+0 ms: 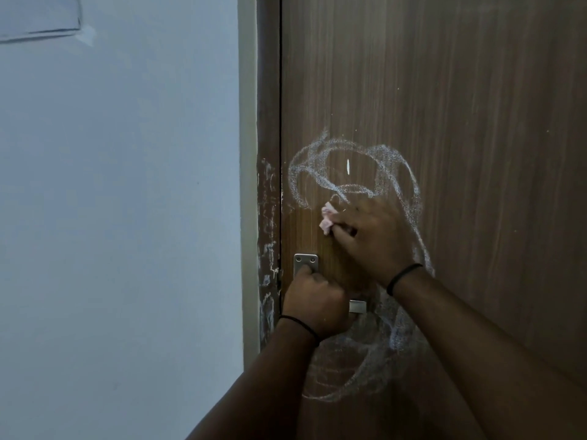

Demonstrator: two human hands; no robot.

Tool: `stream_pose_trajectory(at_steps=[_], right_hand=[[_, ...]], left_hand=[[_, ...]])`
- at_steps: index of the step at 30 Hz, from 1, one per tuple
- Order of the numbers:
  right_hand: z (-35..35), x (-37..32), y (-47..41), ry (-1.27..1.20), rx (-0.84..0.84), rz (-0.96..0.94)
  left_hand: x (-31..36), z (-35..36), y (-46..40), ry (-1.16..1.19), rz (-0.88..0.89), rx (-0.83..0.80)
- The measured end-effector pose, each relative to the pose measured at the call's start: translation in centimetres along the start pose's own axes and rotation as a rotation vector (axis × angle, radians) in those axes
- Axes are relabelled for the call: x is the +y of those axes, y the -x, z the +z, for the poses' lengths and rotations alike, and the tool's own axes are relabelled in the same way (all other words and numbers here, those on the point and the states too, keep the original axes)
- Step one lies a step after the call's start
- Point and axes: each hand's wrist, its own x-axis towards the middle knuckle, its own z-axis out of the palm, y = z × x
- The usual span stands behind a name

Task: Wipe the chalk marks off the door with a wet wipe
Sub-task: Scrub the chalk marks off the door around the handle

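Observation:
A brown wooden door (pixel 460 106) carries white chalk marks (pixel 386 160) looping above and below the handle. My right hand (pixel 374 239) presses a crumpled pale pink wet wipe (pixel 326 219) flat against the door, at the lower edge of the upper scribble. My left hand (pixel 314 300) is closed around the metal door handle (pixel 357 305); only the handle's end and the top of its steel plate (pixel 305 261) show. A patch of door left of the wipe looks darker and free of chalk. More faint chalk loops (pixel 349 385) lie below the handle.
A brown door frame (pixel 268 217) with scuffed white marks runs down the door's left edge. A pale grey wall (pixel 120 217) fills the left half. Both wrists wear a thin black band.

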Motion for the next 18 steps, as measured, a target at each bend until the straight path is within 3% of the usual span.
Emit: stream_pose_trajectory(at_steps=[3, 9, 14, 18], right_hand=[[-0.3, 0.2, -1.7, 0.022, 0.044, 0.075], [0.0, -1.5, -0.9, -0.049, -0.141, -0.064], [-0.2, -1.0, -3.1, -0.132, 0.038, 0.021], [1.2, -3.2, -3.2, -0.179, -0.119, -0.090]], left_hand=[[-0.2, 0.0, 0.0, -0.022, -0.016, -0.016], [0.1, -0.2, 0.1, 0.023, -0.019, -0.055], [-0.1, -0.1, -0.1, -0.012, -0.026, -0.088], [0.1, -0.2, 0.0, 0.023, -0.020, -0.076]])
